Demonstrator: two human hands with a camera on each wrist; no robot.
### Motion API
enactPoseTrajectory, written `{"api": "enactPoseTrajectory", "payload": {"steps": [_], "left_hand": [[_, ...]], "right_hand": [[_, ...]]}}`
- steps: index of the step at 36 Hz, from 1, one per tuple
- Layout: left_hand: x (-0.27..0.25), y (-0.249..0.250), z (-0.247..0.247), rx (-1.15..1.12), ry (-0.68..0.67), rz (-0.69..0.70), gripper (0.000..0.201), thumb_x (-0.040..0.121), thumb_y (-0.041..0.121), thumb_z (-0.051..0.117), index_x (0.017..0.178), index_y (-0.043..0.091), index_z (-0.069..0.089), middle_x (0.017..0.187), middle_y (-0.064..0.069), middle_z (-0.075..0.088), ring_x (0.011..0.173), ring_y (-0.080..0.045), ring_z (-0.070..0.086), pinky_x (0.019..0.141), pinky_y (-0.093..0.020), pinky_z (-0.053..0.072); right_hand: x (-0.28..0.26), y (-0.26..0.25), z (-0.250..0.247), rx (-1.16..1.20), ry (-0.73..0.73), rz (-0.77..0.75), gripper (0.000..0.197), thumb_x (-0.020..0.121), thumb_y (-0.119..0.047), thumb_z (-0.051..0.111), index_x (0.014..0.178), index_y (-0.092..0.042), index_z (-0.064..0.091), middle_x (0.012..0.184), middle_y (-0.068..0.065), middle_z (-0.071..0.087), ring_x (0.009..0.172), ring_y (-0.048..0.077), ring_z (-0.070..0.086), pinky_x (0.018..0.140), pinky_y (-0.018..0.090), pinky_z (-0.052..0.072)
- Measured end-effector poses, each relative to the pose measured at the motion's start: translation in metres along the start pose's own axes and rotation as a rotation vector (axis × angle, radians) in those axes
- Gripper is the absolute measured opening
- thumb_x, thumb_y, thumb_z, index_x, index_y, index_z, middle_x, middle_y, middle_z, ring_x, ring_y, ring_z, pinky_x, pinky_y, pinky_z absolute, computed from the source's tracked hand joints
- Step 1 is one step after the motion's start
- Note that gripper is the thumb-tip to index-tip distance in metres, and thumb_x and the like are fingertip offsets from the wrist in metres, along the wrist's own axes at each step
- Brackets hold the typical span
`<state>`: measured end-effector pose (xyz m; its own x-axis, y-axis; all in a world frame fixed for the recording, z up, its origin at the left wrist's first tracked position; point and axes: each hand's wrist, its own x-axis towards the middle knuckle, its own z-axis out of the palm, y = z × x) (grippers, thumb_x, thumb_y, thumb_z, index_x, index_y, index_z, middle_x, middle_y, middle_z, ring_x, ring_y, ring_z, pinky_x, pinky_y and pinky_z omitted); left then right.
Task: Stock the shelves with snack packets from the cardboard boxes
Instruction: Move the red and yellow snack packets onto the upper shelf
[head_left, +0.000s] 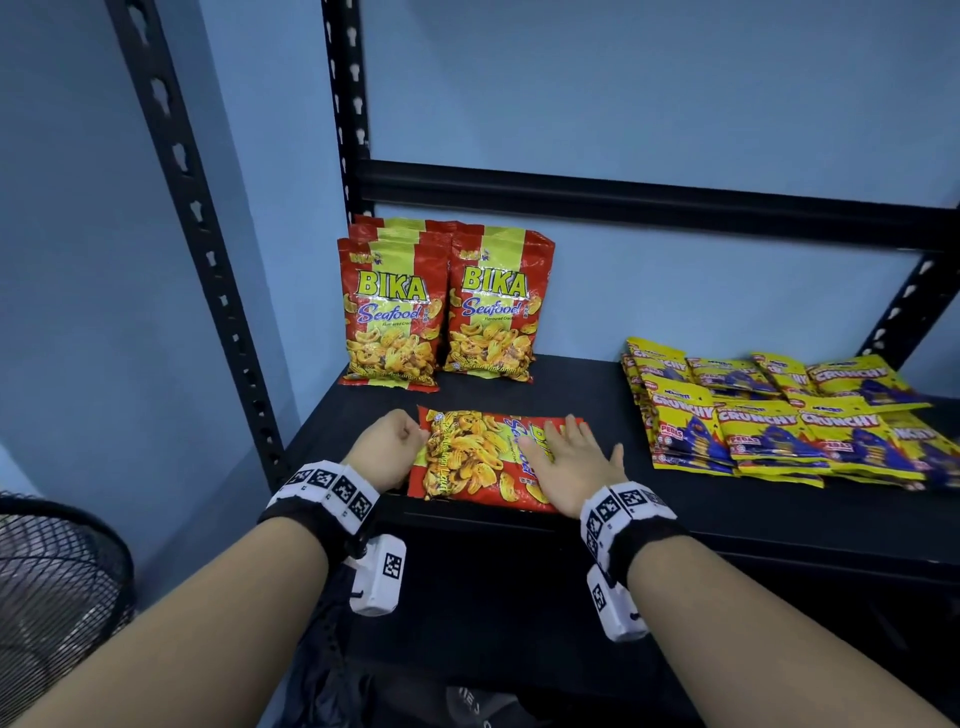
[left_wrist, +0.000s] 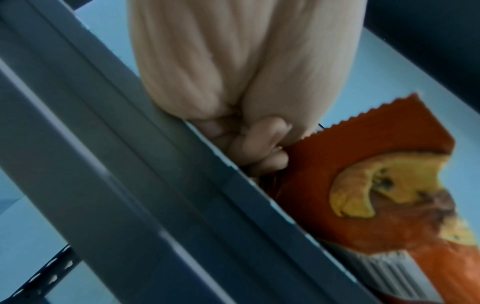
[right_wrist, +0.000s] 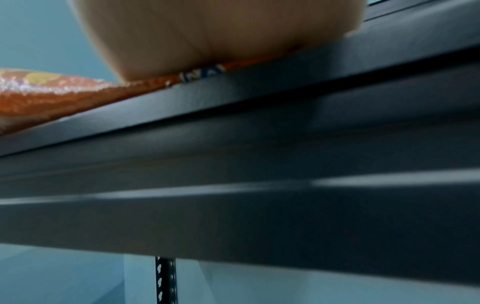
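Observation:
A red and yellow Bika Seafood packet (head_left: 478, 457) lies flat near the front edge of the black shelf (head_left: 597, 415). My left hand (head_left: 400, 441) pinches its left end with curled fingers (left_wrist: 259, 148) on the packet (left_wrist: 389, 195). My right hand (head_left: 571, 457) lies flat on its right half, fingers straight. The right wrist view shows only my palm (right_wrist: 207, 37) pressing on the packet (right_wrist: 64, 92) at the shelf lip. Several more Bika packets (head_left: 441, 312) stand upright against the back wall at the shelf's left corner.
Several yellow Crunchy packets (head_left: 779, 415) lie stacked on the right of the shelf. Black perforated uprights (head_left: 192, 218) frame the shelf, with a crossbar (head_left: 623, 202) behind. A black fan (head_left: 57, 597) stands on the floor at lower left. A bare strip of shelf separates the two snack groups.

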<state>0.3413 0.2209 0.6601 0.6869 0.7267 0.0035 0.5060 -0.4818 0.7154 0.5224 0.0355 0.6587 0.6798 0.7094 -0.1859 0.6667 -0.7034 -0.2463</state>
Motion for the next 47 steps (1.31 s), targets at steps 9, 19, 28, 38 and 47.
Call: {"api": "enactPoseTrajectory", "payload": {"steps": [9,19,28,38,47], "left_hand": [[-0.005,0.002,-0.002,-0.029,0.008,0.005,0.024,0.106,0.033,0.046,0.099,0.011,0.052,0.07,-0.002,0.057,0.057,-0.015,0.054,0.054,-0.031,0.042],[-0.014,0.005,0.002,-0.299,0.064,-0.073,0.025,0.098,0.029,0.065,0.095,0.005,0.061,0.082,-0.008,0.068,0.062,-0.014,0.072,0.073,-0.038,0.063],[-0.001,0.023,-0.02,-0.365,0.05,-0.068,0.058,0.078,0.024,0.079,0.13,0.012,0.055,0.121,-0.001,0.063,0.113,-0.017,0.06,0.099,-0.035,0.048],[-0.007,0.065,-0.037,-0.351,-0.218,0.294,0.05,0.073,0.016,0.091,0.117,0.021,0.069,0.109,0.005,0.077,0.103,-0.01,0.071,0.097,-0.036,0.054],[-0.001,0.058,-0.025,-0.349,-0.154,0.265,0.034,0.077,0.009,0.087,0.103,0.021,0.069,0.086,0.015,0.077,0.078,0.004,0.07,0.07,-0.013,0.051]], "right_hand": [[-0.01,0.0,-0.014,0.244,0.327,0.272,0.04,0.095,-0.022,0.057,0.133,-0.019,0.043,0.119,0.009,0.063,0.108,0.031,0.06,0.091,0.044,0.051],[-0.006,-0.015,-0.091,0.512,0.422,0.095,0.008,0.083,-0.008,0.073,0.09,-0.012,0.072,0.078,0.002,0.069,0.067,0.016,0.062,0.05,0.021,0.04],[-0.026,-0.056,-0.167,0.357,0.427,-0.284,0.036,0.08,-0.024,0.086,0.073,-0.021,0.051,0.07,-0.006,0.051,0.061,0.013,0.047,0.052,0.025,0.032],[-0.038,-0.079,-0.179,0.229,0.477,-0.444,0.02,0.08,-0.029,0.086,0.082,-0.025,0.067,0.083,-0.009,0.061,0.073,0.006,0.054,0.06,0.022,0.038],[-0.042,-0.05,-0.153,0.185,0.654,-0.239,0.106,0.055,-0.068,0.088,0.143,-0.029,0.042,0.135,-0.004,0.054,0.128,0.021,0.046,0.104,0.051,0.043]]}}
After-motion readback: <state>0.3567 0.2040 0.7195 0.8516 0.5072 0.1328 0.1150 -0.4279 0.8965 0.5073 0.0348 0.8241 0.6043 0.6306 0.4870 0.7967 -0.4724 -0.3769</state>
